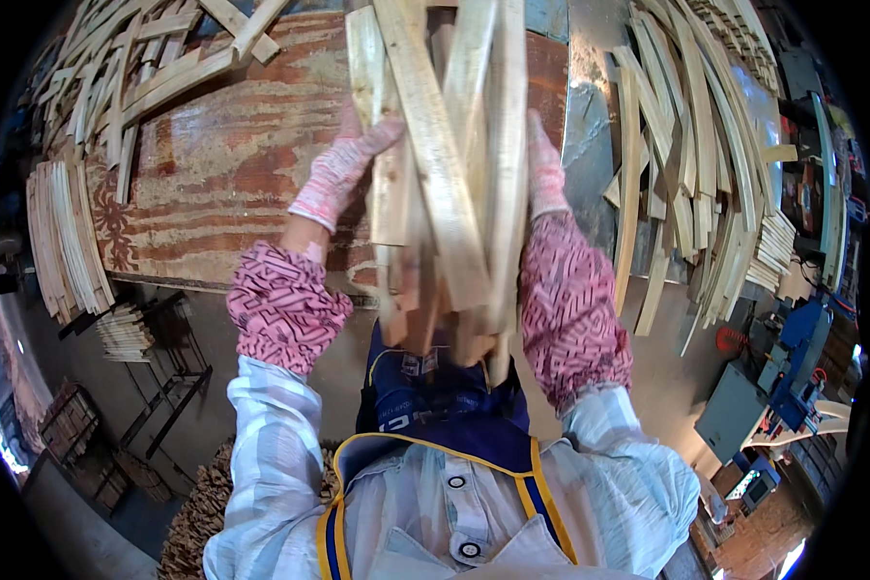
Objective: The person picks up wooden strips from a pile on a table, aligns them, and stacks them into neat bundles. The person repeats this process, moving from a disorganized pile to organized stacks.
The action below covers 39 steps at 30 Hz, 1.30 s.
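Note:
Both my hands wear pink-and-white knitted gloves and patterned pink sleeve covers. Between them I hold a bundle of pale wooden slats (pixel 454 164), standing roughly upright over a worn reddish plywood tabletop (pixel 222 164). My left hand (pixel 343 164) presses against the bundle's left side. My right hand (pixel 545 169) clamps its right side. The slats cross each other unevenly, and their lower ends hang near my blue apron (pixel 435 406).
Loose slats lie in a heap at the table's far left (pixel 135 68) and stacked at its left edge (pixel 63 237). Long curved slats (pixel 686 164) pile up on the right. A metal rack (pixel 169 377) stands lower left, a blue machine (pixel 793 367) at the right.

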Each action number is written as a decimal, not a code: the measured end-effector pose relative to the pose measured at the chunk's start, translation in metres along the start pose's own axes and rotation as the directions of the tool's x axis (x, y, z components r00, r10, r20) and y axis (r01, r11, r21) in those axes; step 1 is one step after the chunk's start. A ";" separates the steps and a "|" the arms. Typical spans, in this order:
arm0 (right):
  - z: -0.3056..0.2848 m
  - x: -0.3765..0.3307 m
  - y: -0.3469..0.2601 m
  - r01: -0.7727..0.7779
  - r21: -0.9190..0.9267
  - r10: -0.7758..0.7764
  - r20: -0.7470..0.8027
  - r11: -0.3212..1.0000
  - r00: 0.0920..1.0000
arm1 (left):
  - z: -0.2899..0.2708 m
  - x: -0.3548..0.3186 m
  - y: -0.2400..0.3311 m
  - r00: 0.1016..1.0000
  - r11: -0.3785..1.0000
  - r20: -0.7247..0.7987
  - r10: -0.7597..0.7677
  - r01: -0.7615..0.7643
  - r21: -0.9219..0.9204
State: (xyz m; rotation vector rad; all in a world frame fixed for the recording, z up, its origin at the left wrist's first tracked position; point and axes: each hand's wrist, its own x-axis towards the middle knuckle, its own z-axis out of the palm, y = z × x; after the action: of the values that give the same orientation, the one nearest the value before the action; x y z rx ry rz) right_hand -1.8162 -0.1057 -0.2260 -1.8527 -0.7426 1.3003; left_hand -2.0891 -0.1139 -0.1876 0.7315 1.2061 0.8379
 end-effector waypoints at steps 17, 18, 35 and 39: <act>0.000 -0.003 -0.005 -0.145 0.068 0.123 0.257 0.987 0.959 | -0.007 -0.001 0.002 0.984 0.982 -0.034 0.173 -0.175 -0.072; 0.000 -0.018 -0.006 -0.034 0.153 -0.014 0.304 0.988 0.953 | -0.006 -0.004 -0.005 0.986 0.985 -0.019 0.166 -0.167 -0.034; -0.012 -0.088 0.035 -0.006 0.121 -0.036 0.349 0.993 0.937 | 0.032 0.123 0.107 0.887 0.066 -0.013 0.462 -0.020 0.998; -0.015 -0.090 0.037 0.001 0.134 -0.054 0.394 0.991 0.918 | -0.025 0.129 0.164 0.522 0.250 -0.323 0.789 0.209 0.946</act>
State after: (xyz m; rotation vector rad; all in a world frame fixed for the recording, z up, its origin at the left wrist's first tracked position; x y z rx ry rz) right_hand -1.8288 -0.2016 -0.2066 -1.4830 -0.8641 1.6910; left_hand -2.1211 0.0812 -0.1169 1.8226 2.5827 0.7533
